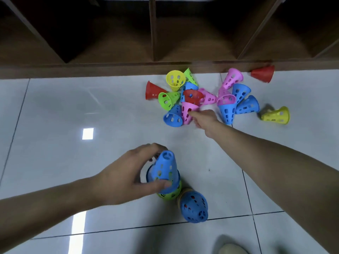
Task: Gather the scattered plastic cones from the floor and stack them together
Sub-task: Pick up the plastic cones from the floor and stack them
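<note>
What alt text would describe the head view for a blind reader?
The left hand holds a blue-topped stack of cones while the right hand touches a pink cone in a colourful pile on the tiled floor.

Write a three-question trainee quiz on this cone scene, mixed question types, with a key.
1. True or false: the left hand grips a stack topped by a blue cone.
2. Which cone does the right hand touch? A red, B pink, C yellow.
3. Fill in: the lone yellow cone at far right lies on its ____.

Key: 1 true. 2 B, the pink cone at the pile's near edge. 3 side.
</note>
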Demonstrator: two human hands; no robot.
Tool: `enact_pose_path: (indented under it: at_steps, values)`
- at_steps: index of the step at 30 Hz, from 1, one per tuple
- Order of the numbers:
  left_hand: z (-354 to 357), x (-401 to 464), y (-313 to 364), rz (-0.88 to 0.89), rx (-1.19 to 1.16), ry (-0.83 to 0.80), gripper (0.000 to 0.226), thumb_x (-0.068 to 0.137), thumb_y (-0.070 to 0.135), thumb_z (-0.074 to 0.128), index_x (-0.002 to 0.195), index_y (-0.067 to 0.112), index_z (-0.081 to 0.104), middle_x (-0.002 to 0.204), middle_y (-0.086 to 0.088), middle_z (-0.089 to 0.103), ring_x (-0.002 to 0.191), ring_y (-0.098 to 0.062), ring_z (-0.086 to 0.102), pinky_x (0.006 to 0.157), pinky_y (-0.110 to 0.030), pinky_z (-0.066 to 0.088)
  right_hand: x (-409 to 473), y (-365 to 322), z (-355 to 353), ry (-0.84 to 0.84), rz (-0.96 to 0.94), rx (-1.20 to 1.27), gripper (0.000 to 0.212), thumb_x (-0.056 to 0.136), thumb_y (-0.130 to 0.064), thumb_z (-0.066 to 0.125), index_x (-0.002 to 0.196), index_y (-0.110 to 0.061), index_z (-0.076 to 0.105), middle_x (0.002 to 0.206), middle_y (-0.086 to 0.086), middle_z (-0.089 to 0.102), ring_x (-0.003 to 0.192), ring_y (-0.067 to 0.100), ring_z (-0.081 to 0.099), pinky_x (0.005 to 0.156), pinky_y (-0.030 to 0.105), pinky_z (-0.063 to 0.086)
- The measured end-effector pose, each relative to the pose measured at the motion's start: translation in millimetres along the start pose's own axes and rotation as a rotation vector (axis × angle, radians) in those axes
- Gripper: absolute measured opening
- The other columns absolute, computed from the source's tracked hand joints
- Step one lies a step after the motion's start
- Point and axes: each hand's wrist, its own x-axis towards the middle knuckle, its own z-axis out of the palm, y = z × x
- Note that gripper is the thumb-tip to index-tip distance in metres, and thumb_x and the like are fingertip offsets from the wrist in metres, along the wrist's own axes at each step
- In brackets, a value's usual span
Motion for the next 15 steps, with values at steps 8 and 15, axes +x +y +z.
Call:
enact_pose_path:
  at_steps: [8, 15]
  values:
    - [34.4, -8.5, -24.5, 0.100, 0.160, -0.124, 0.050, 0.087, 0.050, 0.071, 0.128, 0.028, 0.053, 0.121, 0.016, 0.058, 0.107, -0.002, 0.055, 0.092, -0.020, 0.046, 0.9, -1.5, 16.5, -0.003, -0.042, -0.093, 0.039, 0.078, -0.033, 0.083, 0.103, -0.009, 0.066, 0.087, 0.003, 0.062, 0.062, 0.010, 0.050, 0.052, 0.022, 0.039]
    - [42.1, -0.8, -51.4, 0.210, 0.289, -0.174, 0.050, 0.087, 0.042, 0.075, 0.130, 0.025, 0.058, 0.129, 0.013, 0.059, 0.115, -0.008, 0.055, 0.098, -0.027, 0.045, -4.9, -3.0, 21.2, -0.023, -0.057, -0.130, 0.035, 0.079, -0.029, 0.081, 0.100, -0.006, 0.068, 0.094, 0.008, 0.068, 0.070, 0.014, 0.058, 0.056, 0.022, 0.043]
